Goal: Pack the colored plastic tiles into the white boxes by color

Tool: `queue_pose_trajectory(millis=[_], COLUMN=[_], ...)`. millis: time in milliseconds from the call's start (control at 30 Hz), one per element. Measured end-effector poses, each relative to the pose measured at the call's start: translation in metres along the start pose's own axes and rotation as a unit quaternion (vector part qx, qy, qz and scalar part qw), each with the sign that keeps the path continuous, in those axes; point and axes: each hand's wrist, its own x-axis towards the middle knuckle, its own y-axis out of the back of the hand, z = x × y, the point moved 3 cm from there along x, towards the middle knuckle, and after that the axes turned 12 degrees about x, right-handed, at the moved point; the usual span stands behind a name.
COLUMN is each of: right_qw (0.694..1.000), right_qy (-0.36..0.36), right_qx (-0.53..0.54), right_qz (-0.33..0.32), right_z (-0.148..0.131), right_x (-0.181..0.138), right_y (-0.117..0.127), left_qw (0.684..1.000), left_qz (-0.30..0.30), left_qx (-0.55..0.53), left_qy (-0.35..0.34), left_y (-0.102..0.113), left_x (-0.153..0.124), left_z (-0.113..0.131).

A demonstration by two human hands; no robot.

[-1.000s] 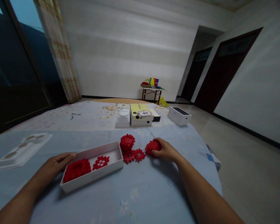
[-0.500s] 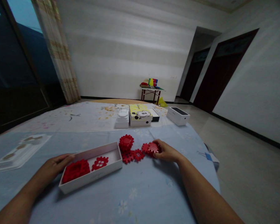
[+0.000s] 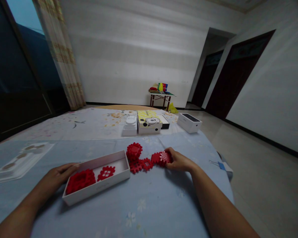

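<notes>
My left hand is closed on the far left rim of a white open box. Inside that box, red notched plastic pieces are stacked at the left end, and a single windowed red piece lies to their right. My right hand grips a small stack of red gear-edged pieces, thumb on the near side and fingers on the far side. More red pieces lie between the box and my right hand, with a round red stack behind them.
Farther back stand a yellow-and-white cartoon box, a white box with a round mark and a white phone box. Papers or packaging sheets lie at left. A clip with a blue tag is by the right table edge.
My right hand has shifted slightly to the right, and the red stack in it has moved along. My left hand stays on the box.
</notes>
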Motion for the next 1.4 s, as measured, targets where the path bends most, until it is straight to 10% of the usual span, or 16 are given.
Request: queue_pose_trajectory(millis=[1400], right_qw=[0.99], right_qy=[0.011], right_qx=[-0.137], right_qz=[0.044], right_z=[-0.008], right_x=[0.009], right_y=[-0.018], left_qw=[1.0], left_qz=[0.005], left_qx=[0.019], left_qy=[-0.021], left_y=[0.002], left_x=[-0.002], left_z=[0.005])
